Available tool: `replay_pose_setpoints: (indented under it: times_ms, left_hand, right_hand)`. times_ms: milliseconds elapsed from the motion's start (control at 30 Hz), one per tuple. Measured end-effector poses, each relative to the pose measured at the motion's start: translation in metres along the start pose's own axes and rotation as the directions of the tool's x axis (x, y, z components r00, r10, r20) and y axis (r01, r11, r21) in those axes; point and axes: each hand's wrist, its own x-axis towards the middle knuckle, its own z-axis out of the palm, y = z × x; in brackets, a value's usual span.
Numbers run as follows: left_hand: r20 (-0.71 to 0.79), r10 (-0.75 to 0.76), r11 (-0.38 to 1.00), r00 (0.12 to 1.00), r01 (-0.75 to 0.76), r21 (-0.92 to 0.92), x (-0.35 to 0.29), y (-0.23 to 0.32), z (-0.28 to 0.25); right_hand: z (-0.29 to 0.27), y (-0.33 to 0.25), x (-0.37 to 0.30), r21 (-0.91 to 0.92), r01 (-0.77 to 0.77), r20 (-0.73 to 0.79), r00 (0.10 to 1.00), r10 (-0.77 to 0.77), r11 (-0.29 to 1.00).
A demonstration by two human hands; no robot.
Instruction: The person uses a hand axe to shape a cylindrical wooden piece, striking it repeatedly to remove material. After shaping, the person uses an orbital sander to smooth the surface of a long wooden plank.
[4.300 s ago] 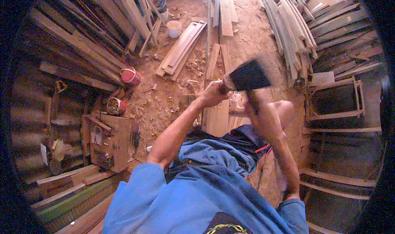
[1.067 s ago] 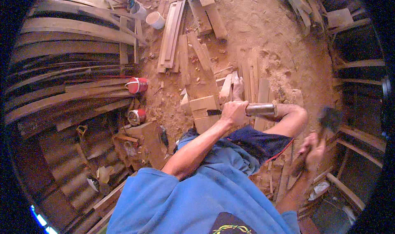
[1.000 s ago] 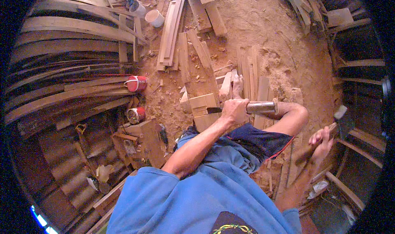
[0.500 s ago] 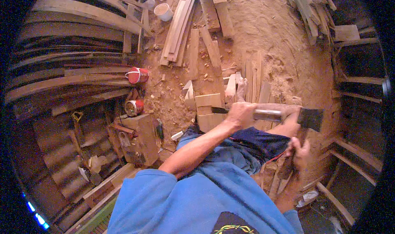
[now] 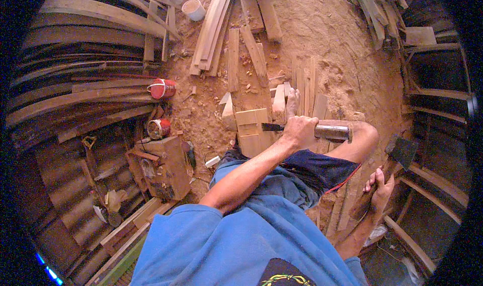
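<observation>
- Watching the head view: I'm seeing the left hand [image 5: 301, 132] holding a chisel [image 5: 332, 131], fingers clenched round its handle.
- Chisel is lying crosswise, long axis running roughly left-right; dark blade pointing left at the light wooden block [image 5: 255, 144], butt end facing right. I'm not managing to tell whether the edge is touching.
- Right hand [image 5: 381, 186] is grasping a hammer-like tool [image 5: 402, 153] by its handle, fingers curling loosely.
- Key relation: its dark head is hanging right of the chisel butt, slightly lower in frame, clearly apart.
- Left hand is sitting nearer the block; I'm reading the right as well out to the side.
</observation>
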Motion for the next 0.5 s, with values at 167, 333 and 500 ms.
replay_pose_setpoints:
  times_ms: [167, 333, 500]
  left_hand:
    - [-0.028, 0.004, 1.0, 1.0, -0.003, 0.028, -0.001, 0.0, 0.0]
    - [-0.076, -0.002, 1.0, 0.997, 0.003, 0.014, -0.002, -0.004, 0.003]
    - [-0.105, -0.004, 1.0, 0.994, 0.005, 0.009, -0.004, -0.012, 0.002]
  right_hand:
    - [0.004, -0.007, -0.005, 0.005, -0.005, -0.011, 1.0, 0.005, 1.0]
    - [0.025, -0.026, -0.006, -0.02, -0.002, -0.038, 0.999, 0.001, 1.0]
    - [0.087, 0.003, 0.008, -0.437, 0.124, 0.283, 0.959, 0.006, 0.891]
